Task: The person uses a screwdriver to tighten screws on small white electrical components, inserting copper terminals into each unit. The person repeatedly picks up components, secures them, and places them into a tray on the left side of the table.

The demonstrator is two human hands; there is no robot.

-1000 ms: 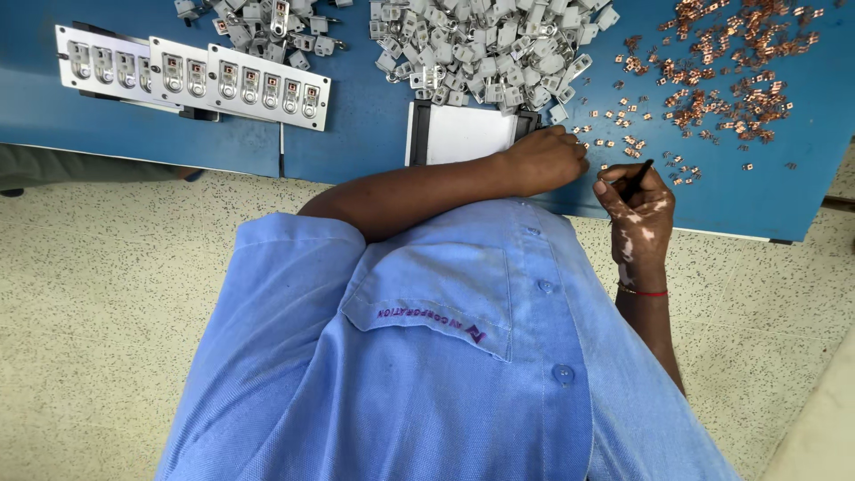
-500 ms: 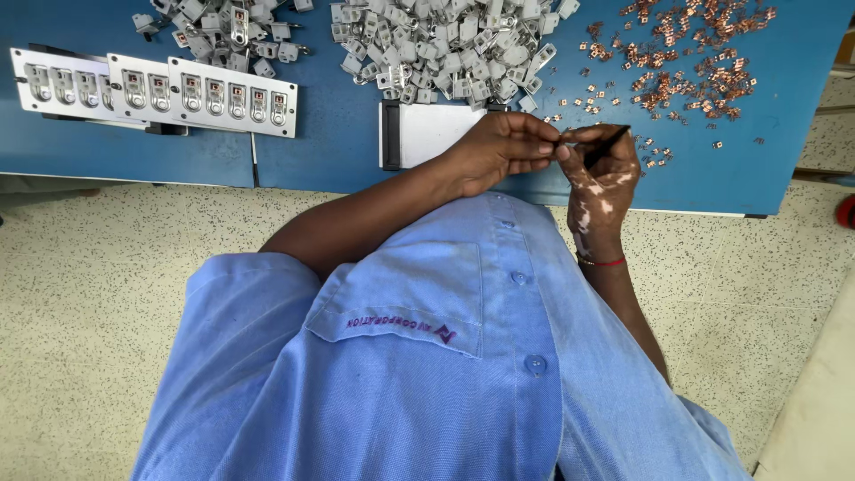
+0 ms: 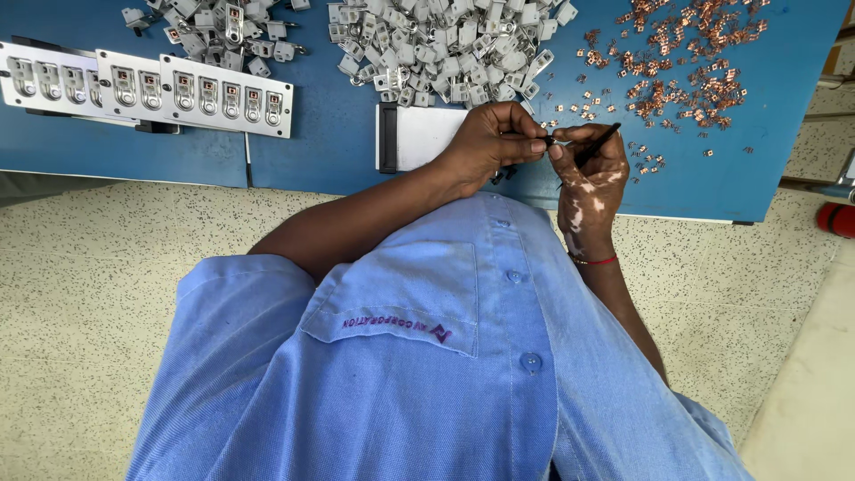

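Note:
My left hand [image 3: 494, 142] is closed on a small dark part, pinched at the fingertips just above the blue table's [image 3: 329, 151] near edge. My right hand [image 3: 592, 174] grips a thin black pointed tool [image 3: 598, 142], and its fingertips meet the left hand's at the small part. Just beyond the hands lies a pile of small grey-white plastic pieces [image 3: 445, 44]. To the right, small copper pieces [image 3: 686, 53] are scattered over the table.
White strips holding rows of metal-fitted parts [image 3: 147, 89] lie at the left. A smaller heap of grey parts [image 3: 223, 31] sits behind them. A white block with a black edge [image 3: 414, 138] rests by my left wrist. Speckled floor lies below the table.
My left hand has left the edge of the grey-white pile and come to the right hand. Both hands now meet at the small part.

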